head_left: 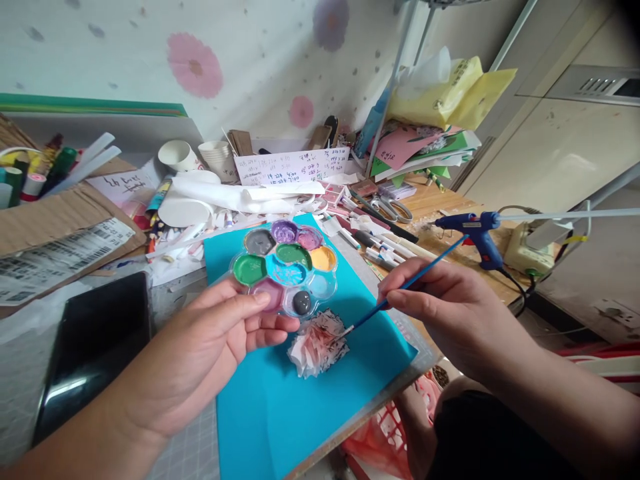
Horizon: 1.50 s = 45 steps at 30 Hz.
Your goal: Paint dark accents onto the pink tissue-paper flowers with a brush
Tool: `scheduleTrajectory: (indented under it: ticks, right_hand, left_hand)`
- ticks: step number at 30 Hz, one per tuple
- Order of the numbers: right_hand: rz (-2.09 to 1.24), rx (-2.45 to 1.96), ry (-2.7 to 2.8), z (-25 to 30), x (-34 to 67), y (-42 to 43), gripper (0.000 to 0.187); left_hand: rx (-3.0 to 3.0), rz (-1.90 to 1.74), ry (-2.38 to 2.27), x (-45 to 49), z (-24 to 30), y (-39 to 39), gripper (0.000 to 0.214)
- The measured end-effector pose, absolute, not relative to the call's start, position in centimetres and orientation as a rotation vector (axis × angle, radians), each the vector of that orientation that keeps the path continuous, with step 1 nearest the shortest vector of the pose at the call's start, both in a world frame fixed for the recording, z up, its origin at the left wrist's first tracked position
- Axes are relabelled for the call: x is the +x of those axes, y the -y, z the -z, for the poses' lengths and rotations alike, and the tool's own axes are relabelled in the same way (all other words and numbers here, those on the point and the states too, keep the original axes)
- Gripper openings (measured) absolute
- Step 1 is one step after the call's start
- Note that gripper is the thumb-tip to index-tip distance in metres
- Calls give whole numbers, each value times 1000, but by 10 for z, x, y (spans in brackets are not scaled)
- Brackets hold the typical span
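My left hand (215, 333) grips the near left edge of a clear flower-shaped paint palette (311, 285), thumb on top. Its wells hold green, grey, purple, pink, yellow, blue and dark paint. In my right hand (435, 307) is a thin blue paintbrush (373, 311), pinched between thumb and fingers and slanting down to the left. The brush tip meets the right side of a crumpled paper flower (319, 347), white with pinkish parts and dark edges. That flower lies on a bright blue sheet (300, 427), just below the palette.
A black tablet-like device (95, 347) lies at left beside a cardboard box (60, 247) of markers. Paper cups (220, 160), scissors (395, 208) and several pens (380, 247) crowd the back. A blue glue gun (477, 237) with a cord stands at right.
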State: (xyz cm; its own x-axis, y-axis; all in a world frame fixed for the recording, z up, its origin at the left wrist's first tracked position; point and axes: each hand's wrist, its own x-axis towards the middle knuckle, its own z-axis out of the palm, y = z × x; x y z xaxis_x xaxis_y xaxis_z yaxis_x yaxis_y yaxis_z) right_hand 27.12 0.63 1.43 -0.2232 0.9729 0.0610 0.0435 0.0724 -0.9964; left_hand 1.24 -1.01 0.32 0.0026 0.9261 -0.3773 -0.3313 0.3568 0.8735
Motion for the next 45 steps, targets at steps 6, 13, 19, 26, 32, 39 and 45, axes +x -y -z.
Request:
scheduleTrajectory:
  ticks: [6,13,19,26,32,39,45]
  right_hand:
    - [-1217,-922,1268,-15,264,-10,10]
    - [-1268,-994,1330,-17,253,-14,15]
    - [-1262,-1018,1302,-16,253,-16,16]
    - [-1288,-979,1082,-16,252,-16,20]
    - [-1368,-1025,1076,-18,258,-19,22]
    - [-1356,-1016,1088,-16,255,-18,21]
    - [-1335,-1029,1099,-15,249,-18,27]
  left_hand:
    - [634,-1080,-1136,17,-5,12,24]
    - [621,-1064,-1090,20,-8,16,21]
    - [609,-1074,-1086,21,-8,14,19]
    - [636,-1086,-1070,17,-9,14,15]
    - [649,-1104,-1074,14,-7,10,16]
    - [610,-1091,-1091,17,-8,13,19]
    - [582,-1071,-1099,23,-11,17,25]
